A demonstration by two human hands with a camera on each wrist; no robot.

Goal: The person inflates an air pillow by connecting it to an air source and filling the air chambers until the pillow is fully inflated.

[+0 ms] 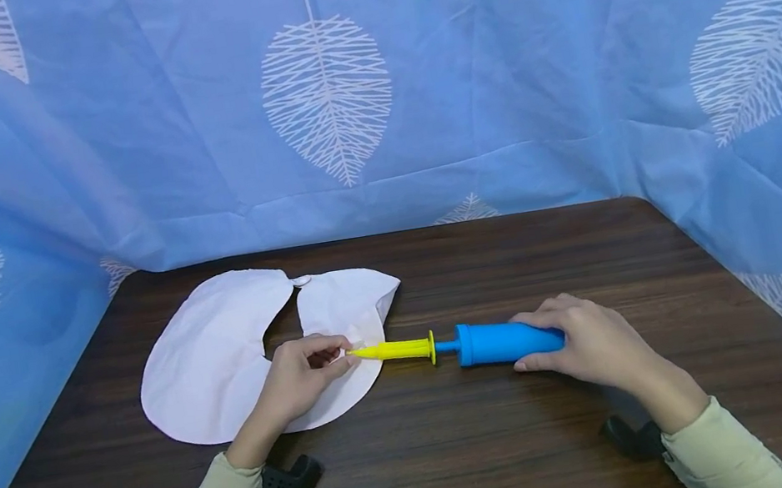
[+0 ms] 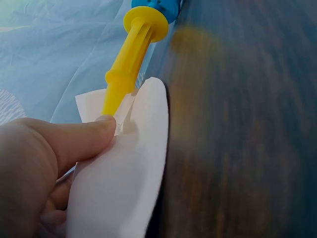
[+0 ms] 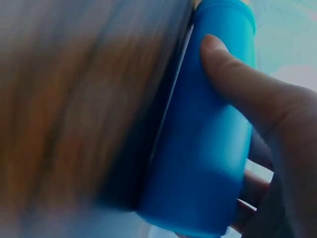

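Observation:
A flat white U-shaped neck pillow (image 1: 201, 373) lies on the left half of the table, its two ends meeting at a small round fastener. My left hand (image 1: 302, 377) pinches the pillow's clear valve at the tip of the yellow nozzle (image 1: 403, 349); the left wrist view shows the thumb (image 2: 89, 141) against that tip. How far the tip sits in the valve is hidden by the fingers. Behind the nozzle is the blue barrel of a hand pump (image 1: 493, 343), lying sideways. My right hand (image 1: 590, 336) grips the barrel's far end, thumb along its side in the right wrist view.
The dark wood-grain table (image 1: 469, 460) has rounded back corners. A blue curtain (image 1: 460, 99) with white leaf prints hangs behind it and along both sides. Black wrist straps (image 1: 293, 479) sit at both sleeve cuffs, close above the tabletop.

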